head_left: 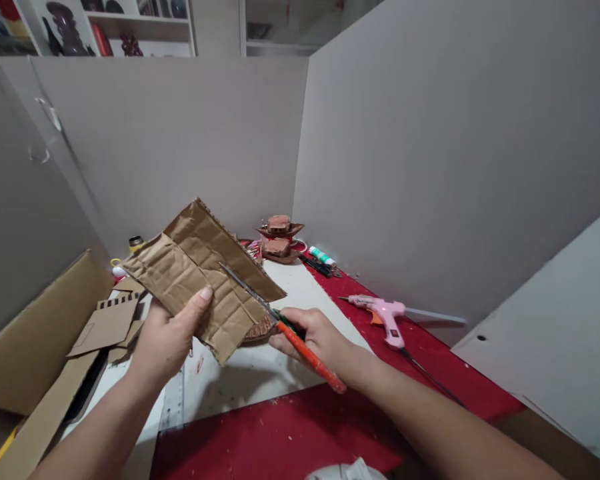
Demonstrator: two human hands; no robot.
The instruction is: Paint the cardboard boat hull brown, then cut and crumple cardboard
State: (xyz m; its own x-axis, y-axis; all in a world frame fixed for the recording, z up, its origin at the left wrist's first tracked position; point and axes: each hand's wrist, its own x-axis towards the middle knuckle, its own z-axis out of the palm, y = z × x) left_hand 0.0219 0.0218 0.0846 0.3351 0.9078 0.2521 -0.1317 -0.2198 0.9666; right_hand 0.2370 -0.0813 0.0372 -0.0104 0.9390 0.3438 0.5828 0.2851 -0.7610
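My left hand (173, 333) grips a creased brown sheet of cardboard (180, 267), thumb on top and fingers hidden beneath. In my right hand (315, 337) are scissors with one orange and one green handle (307, 353). A scissor blade lies across the upper face of the cardboard, pointing up and left; the other blade is mostly hidden. Just below the sheet's right part, a brown ridged piece (259, 331) shows on the white board (230, 383).
A pink glue gun (383, 313) with a cord lies right on the red cloth (280, 433). Small brown model boats (280, 248) and a green-white glue stick (321, 256) are at the back. Cardboard pieces (105, 323) are piled left. Grey panels (430, 167) enclose the table.
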